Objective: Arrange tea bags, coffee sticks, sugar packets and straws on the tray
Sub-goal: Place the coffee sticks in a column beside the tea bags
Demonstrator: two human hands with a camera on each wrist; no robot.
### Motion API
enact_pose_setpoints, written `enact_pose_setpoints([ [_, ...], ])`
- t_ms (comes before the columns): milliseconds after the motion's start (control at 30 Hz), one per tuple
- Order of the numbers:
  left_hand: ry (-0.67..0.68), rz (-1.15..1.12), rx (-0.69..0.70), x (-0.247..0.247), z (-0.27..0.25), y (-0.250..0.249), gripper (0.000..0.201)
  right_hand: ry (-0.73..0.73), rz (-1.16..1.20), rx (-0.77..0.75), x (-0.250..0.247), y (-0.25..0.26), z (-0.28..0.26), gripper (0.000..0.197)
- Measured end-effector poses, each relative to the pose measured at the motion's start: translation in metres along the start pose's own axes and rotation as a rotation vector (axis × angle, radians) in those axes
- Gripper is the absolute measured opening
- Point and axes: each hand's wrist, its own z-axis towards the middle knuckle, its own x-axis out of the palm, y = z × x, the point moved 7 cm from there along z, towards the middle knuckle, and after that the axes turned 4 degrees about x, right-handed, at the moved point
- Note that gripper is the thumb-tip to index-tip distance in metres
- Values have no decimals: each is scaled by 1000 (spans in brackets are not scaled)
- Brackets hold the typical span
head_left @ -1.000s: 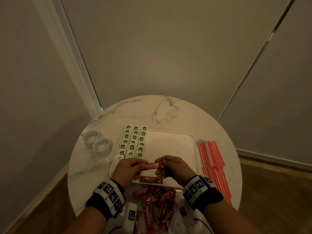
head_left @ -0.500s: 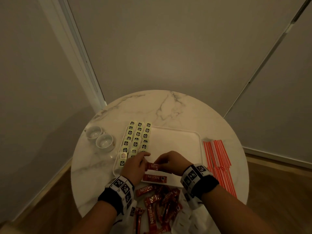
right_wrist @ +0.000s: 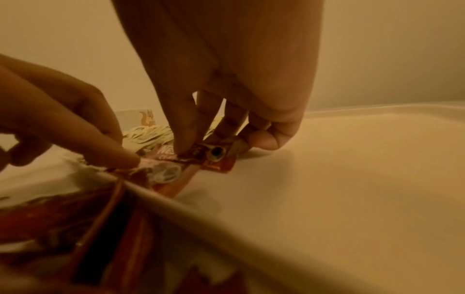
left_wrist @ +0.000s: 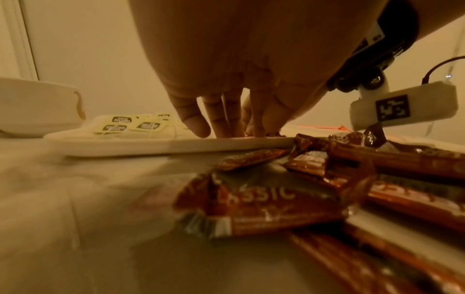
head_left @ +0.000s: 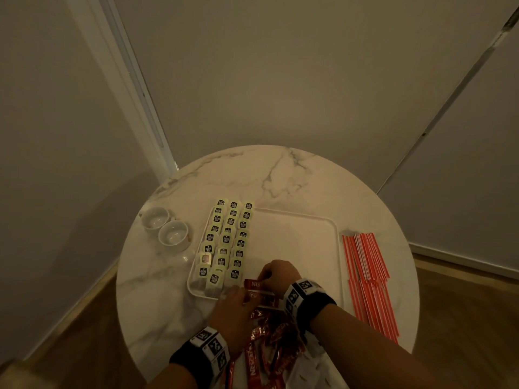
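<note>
1. Head view: the right hand [head_left: 276, 275] bends its fingers down onto a coffee stick [head_left: 254, 284] on the tray [head_left: 335, 248]. The left hand [head_left: 234, 310] reaches in from below, and its fingertips touch the next stick [head_left: 261, 297]. The tea bags [head_left: 229, 240] sit in rows just left of the fingers. The straws [head_left: 368, 273] lie off the tray, well to the right. The loose stick pile [head_left: 269, 343] is under both wrists, near the tray's front edge.

2. Left wrist view: the left fingers [left_wrist: 196, 121] point down, fairly straight, over the tray rim [left_wrist: 156, 144]. I cannot tell if they grip anything. More sticks [left_wrist: 264, 204] lie on the table below the palm.

3. Right wrist view: the right fingertips [right_wrist: 186, 147] pinch the top stick [right_wrist: 201, 155]. A left finger [right_wrist: 120, 157] presses the stick beside it.

4. The step looks like laying coffee sticks in a neat row. Next, I think, the hands let go gently and fetch another stick from the pile, keeping the row straight.
</note>
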Motion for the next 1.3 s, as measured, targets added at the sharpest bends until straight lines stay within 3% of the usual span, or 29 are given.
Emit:
enact_pose_setpoints([
  [300, 1, 14, -30, 14, -3, 2, 46, 25, 18, -12, 15, 4, 0, 11],
  [1300, -7, 86, -31, 23, -3, 5, 51, -25, 33, -60, 14, 2, -4, 19],
])
